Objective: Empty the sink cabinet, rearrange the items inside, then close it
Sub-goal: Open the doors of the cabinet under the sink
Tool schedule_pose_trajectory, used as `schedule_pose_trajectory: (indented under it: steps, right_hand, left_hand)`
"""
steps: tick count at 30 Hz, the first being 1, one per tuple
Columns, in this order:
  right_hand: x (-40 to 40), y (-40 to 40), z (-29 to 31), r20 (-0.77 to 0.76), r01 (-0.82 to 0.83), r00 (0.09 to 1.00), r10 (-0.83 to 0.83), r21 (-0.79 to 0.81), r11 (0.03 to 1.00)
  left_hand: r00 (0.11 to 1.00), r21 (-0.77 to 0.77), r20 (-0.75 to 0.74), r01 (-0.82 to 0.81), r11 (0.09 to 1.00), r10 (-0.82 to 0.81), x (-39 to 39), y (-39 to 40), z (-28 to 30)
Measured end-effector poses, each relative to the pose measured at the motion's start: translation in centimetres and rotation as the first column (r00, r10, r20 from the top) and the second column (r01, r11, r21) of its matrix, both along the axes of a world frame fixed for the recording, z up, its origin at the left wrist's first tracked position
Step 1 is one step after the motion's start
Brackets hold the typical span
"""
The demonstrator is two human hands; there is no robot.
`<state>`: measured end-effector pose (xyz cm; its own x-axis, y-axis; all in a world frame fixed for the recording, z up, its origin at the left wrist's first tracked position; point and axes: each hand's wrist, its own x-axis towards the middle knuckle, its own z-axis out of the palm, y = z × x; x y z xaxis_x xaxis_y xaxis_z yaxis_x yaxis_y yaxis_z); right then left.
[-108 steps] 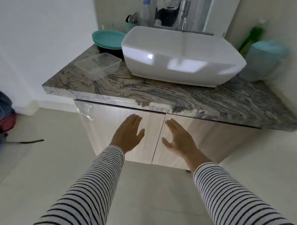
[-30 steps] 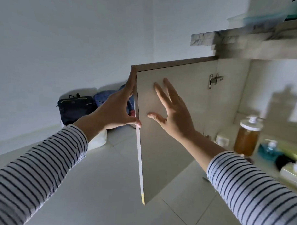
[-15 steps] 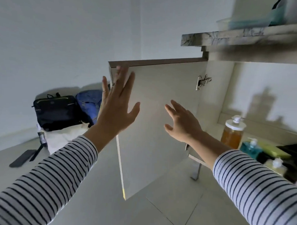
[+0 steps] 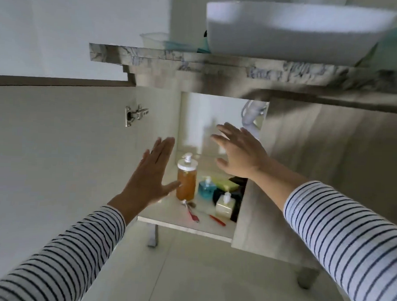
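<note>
The sink cabinet's left door point(image 4: 57, 156) is swung wide open; the right door point(image 4: 304, 176) is still shut. Inside on the cabinet floor point(image 4: 168, 214) stand an amber pump bottle point(image 4: 186, 181), a blue pump bottle point(image 4: 206, 188), a small cream pump bottle point(image 4: 224, 207), a yellow-green sponge point(image 4: 225, 184) and dark items behind. Red-handled tools point(image 4: 192, 214) lie at the front. My left hand point(image 4: 152, 178) is open, fingers spread, just left of the amber bottle. My right hand point(image 4: 240, 154) is open in front of the opening, above the bottles, holding nothing.
A white basin point(image 4: 298, 30) sits on the marble counter point(image 4: 218, 61) overhead, with a clear container point(image 4: 154, 40) at its left end. A white drain pipe point(image 4: 250, 116) hangs inside at the top right. Metal cabinet legs point(image 4: 153, 235) stand on the tiled floor.
The left door has swung fully open and my view turned right to face the cabinet interior. Both hands left the door and moved toward the opening.
</note>
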<state>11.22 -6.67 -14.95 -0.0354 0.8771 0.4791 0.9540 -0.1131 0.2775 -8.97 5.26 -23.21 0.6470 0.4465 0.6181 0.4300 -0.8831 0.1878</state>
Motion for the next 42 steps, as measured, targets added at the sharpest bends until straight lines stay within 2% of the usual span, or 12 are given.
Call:
schedule_pose_trajectory:
  steps: [5,8,12,18,25,28,31,33,35,38,42]
  right_hand:
    - [5.5,-3.9,2.2,0.072,0.115,0.99,-0.125,0.134,0.984]
    - [7.9,-5.0,3.6,0.071,0.132,0.986,-0.15,0.213,0.968]
    - [10.6,-5.4,4.9,0.054,0.201,0.975,-0.215,0.194,0.96]
    - [13.1,-5.2,5.0,0.126,0.23,0.958,-0.259,0.208,0.951]
    - [14.3,-4.2,4.2,0.103,0.247,0.953,-0.284,0.272,0.93]
    - [13.8,-4.3,3.9,0.093,0.205,0.962,-0.255,0.368,0.907]
    - [12.9,-5.3,3.2,0.093,0.172,0.966,-0.241,0.464,0.869]
    - [11.9,-6.4,2.8,0.101,0.168,0.963,-0.249,0.498,0.851]
    - [10.5,-7.7,2.6,0.101,0.14,0.968,-0.228,0.536,0.832]
    - [8.1,-10.4,2.3,0.059,0.127,0.979,-0.196,0.575,0.809]
    - [4.9,-15.4,1.7,-0.041,0.176,0.982,-0.186,0.568,0.804]
  left_hand:
    - [0.961,-0.118,-0.031,0.269,0.956,-0.274,9.1,-3.0,-0.6]
    - [0.933,-0.182,-0.002,0.352,0.918,-0.359,13.6,-4.4,-0.4]
    - [0.915,-0.262,0.023,0.395,0.88,-0.404,18.0,-4.3,-0.7]
    - [0.907,-0.304,0.078,0.417,0.856,-0.414,22.3,-3.5,-1.0]
    - [0.902,-0.173,0.123,0.431,0.886,-0.415,23.7,-3.8,-2.0]
    - [0.873,-0.154,0.171,0.482,0.863,-0.457,23.2,-3.6,-2.2]
    - [0.823,-0.169,0.185,0.565,0.807,-0.537,21.5,-4.4,-1.9]
    - [0.771,-0.22,0.189,0.636,0.739,-0.608,19.9,-5.3,-1.9]
    - [0.702,-0.226,0.22,0.712,0.664,-0.677,18.3,-6.5,-1.9]
    - [0.569,-0.143,0.254,0.822,0.551,-0.782,16.6,-8.6,-2.7]
    - [0.546,-0.189,0.279,0.838,0.513,-0.79,15.4,-12.3,-3.8]
